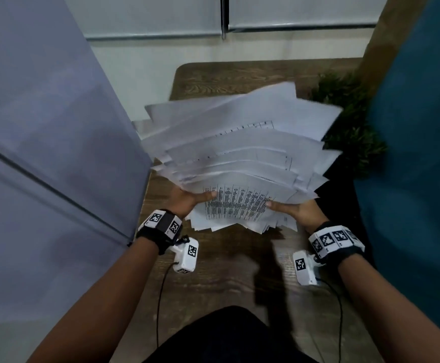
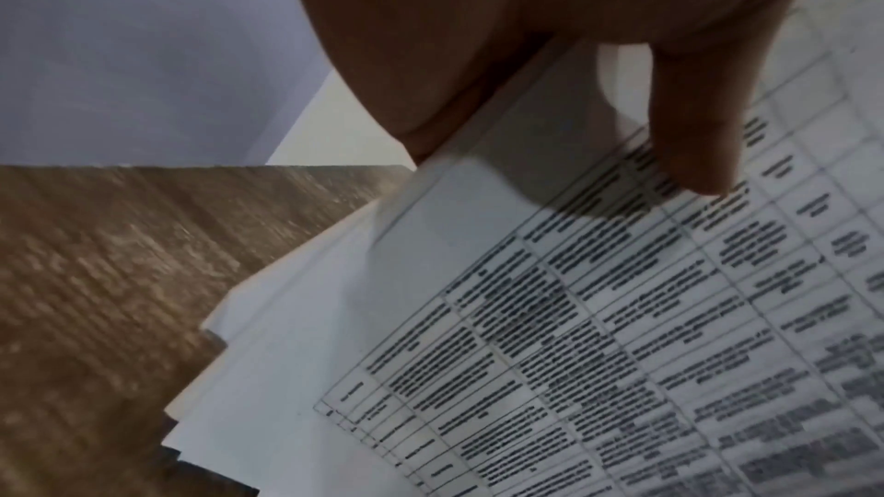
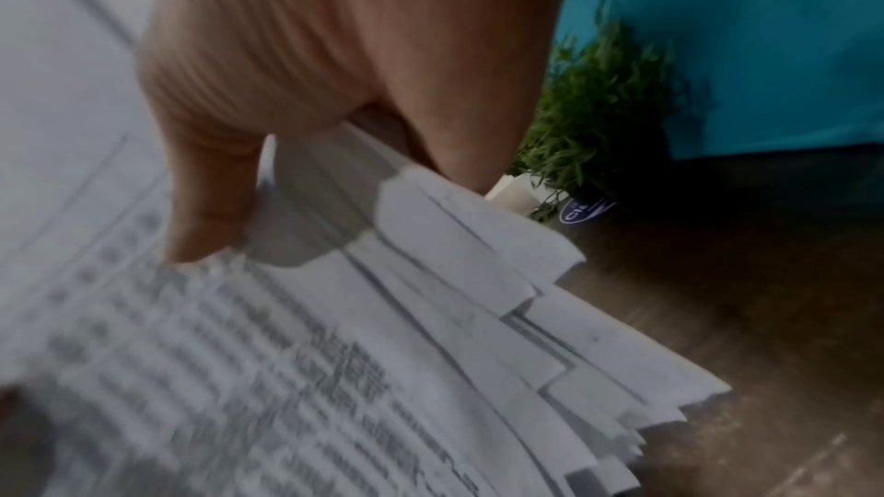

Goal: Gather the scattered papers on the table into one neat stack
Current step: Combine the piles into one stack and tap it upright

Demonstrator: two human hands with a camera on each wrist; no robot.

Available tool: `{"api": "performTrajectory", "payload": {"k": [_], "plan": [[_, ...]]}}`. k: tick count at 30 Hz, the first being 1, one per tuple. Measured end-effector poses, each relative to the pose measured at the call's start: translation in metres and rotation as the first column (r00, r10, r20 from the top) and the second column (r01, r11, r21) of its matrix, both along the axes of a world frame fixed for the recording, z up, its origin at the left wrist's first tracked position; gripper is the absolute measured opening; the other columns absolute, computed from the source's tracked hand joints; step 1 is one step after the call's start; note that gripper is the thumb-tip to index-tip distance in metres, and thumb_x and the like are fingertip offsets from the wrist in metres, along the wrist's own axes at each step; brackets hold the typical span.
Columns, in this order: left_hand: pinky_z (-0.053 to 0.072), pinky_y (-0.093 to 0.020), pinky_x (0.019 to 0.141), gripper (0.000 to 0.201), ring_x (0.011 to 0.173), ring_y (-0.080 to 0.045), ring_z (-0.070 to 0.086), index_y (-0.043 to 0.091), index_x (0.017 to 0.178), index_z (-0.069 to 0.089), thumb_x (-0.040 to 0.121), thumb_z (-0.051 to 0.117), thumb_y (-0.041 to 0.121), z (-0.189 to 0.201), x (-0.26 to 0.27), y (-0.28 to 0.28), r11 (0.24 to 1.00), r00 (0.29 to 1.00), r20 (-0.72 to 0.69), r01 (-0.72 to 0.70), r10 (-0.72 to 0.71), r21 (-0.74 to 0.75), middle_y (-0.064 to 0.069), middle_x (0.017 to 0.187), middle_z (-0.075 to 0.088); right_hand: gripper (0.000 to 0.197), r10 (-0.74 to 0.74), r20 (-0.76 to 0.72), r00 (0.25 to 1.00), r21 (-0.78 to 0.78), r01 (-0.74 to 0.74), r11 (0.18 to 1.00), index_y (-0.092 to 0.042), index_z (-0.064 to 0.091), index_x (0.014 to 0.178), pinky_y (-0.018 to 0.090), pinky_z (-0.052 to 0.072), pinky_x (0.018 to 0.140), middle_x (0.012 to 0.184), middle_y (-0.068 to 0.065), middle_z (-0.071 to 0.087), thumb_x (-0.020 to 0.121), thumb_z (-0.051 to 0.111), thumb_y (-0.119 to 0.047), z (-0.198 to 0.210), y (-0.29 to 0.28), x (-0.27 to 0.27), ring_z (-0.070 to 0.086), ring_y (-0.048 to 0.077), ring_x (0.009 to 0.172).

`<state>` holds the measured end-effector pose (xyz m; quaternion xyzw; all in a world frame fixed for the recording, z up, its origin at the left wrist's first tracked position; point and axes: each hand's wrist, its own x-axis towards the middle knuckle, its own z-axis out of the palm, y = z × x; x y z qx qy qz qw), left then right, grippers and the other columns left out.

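A thick, fanned bundle of white papers (image 1: pixel 239 158) is lifted above the brown wooden table (image 1: pixel 213 279), its sheets splayed and out of line. The top sheet (image 2: pixel 598 335) carries a printed table of text. My left hand (image 1: pixel 187 201) grips the bundle's near left edge, thumb (image 2: pixel 694 127) on top and the other fingers hidden beneath. My right hand (image 1: pixel 296 209) grips the near right edge, thumb (image 3: pixel 205 203) pressed on the top sheet, the sheets' uneven edges (image 3: pixel 550 316) stepping out below it.
A green potted plant (image 1: pixel 349 121) stands at the table's right side, just beyond the papers, also seen in the right wrist view as the plant (image 3: pixel 598 119). A grey partition (image 1: pixel 56 153) borders the left, a teal panel (image 1: pixel 418 153) the right. Cables hang from both wrist cameras.
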<state>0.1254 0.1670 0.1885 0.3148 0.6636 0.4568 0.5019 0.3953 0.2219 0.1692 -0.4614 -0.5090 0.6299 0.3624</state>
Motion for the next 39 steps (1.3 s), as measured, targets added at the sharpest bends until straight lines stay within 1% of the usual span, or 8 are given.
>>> {"api": "performTrajectory", "payload": {"k": [5,10,14,17,21,29,32,39], "plan": [[0.051,-0.036,0.099,0.045,0.112,-0.006,0.06,0.021,0.118,0.054,0.079,0.076,0.017,0.034,0.019,0.006,0.966,0.992,-0.118,0.001,0.031,0.26,-0.002,0.12,0.063,0.043,-0.127,0.073,0.989,0.187,0.111,0.976,-0.01,0.058,0.118,0.0,0.044,0.072,0.083,-0.028,0.07,0.08,0.075,-0.018,0.023,-0.001,-0.014,0.063,-0.019,0.086],[0.057,-0.024,0.084,0.047,0.099,-0.01,0.068,0.014,0.116,0.061,0.073,0.081,0.016,0.059,0.026,0.01,0.883,0.981,-0.019,-0.165,0.192,0.44,-0.003,0.107,0.07,0.047,-0.196,-0.127,0.972,0.365,0.23,0.902,-0.004,0.055,0.129,0.019,0.049,0.097,0.121,-0.003,0.068,0.085,0.072,-0.005,0.054,0.0,-0.008,0.063,0.008,0.116],[0.052,-0.011,0.078,0.047,0.091,0.007,0.066,0.018,0.113,0.063,0.071,0.082,0.01,0.048,0.027,-0.004,0.934,0.991,-0.013,-0.122,0.134,0.337,0.009,0.101,0.069,0.037,-0.18,-0.096,0.979,0.334,0.202,0.921,-0.02,0.067,0.109,0.021,0.053,0.089,0.105,-0.011,0.074,0.078,0.077,-0.003,0.047,-0.007,0.003,0.068,0.008,0.105],[0.049,-0.033,0.098,0.051,0.102,-0.006,0.066,0.013,0.113,0.063,0.067,0.084,0.018,0.023,0.024,-0.015,0.984,0.997,-0.026,-0.069,0.074,0.163,0.004,0.108,0.07,0.032,-0.114,-0.063,0.991,0.255,0.126,0.959,-0.024,0.071,0.096,0.024,0.057,0.083,0.096,-0.013,0.076,0.068,0.079,-0.008,0.026,-0.013,0.01,0.071,0.006,0.095],[0.034,-0.021,0.096,0.047,0.107,-0.005,0.052,0.003,0.112,0.066,0.07,0.082,0.019,0.013,0.025,-0.019,0.999,0.999,-0.025,-0.028,0.029,0.037,0.006,0.113,0.061,0.041,-0.052,-0.066,0.996,0.268,0.068,0.961,-0.024,0.071,0.102,0.027,0.056,0.088,0.104,-0.008,0.075,0.066,0.081,-0.007,0.013,-0.013,0.011,0.07,0.012,0.103],[0.056,-0.037,0.089,0.061,0.105,-0.023,0.067,-0.006,0.121,0.055,0.065,0.078,-0.005,0.043,0.023,-0.005,0.955,0.999,0.027,0.011,-0.02,0.296,-0.013,0.115,0.068,0.086,0.105,0.075,0.992,0.045,-0.109,0.993,-0.015,0.064,0.12,0.03,0.053,0.096,0.117,-0.001,0.071,0.044,0.094,-0.043,-0.021,0.012,0.027,0.065,0.011,0.113],[0.056,-0.036,0.087,0.061,0.107,-0.026,0.066,-0.006,0.122,0.054,0.066,0.079,-0.007,0.046,0.024,0.003,0.932,0.999,0.034,0.028,-0.043,0.36,-0.016,0.116,0.067,0.068,0.011,0.145,0.989,0.13,-0.03,0.991,-0.026,0.062,0.112,0.029,0.051,0.098,0.114,-0.01,0.068,0.051,0.092,-0.03,-0.019,0.012,0.022,0.065,-0.004,0.105],[0.041,-0.045,0.106,0.081,0.115,-0.026,0.062,0.007,0.12,0.059,0.049,0.093,0.028,0.005,0.012,0.0,0.994,0.978,0.208,-0.007,-0.015,0.105,-0.011,0.122,0.066,0.04,-0.148,-0.109,0.983,0.239,0.171,0.956,-0.004,0.067,0.108,0.024,0.056,0.081,0.1,-0.002,0.076,0.071,0.078,0.009,0.013,0.011,0.0,0.071,0.013,0.097]]}}
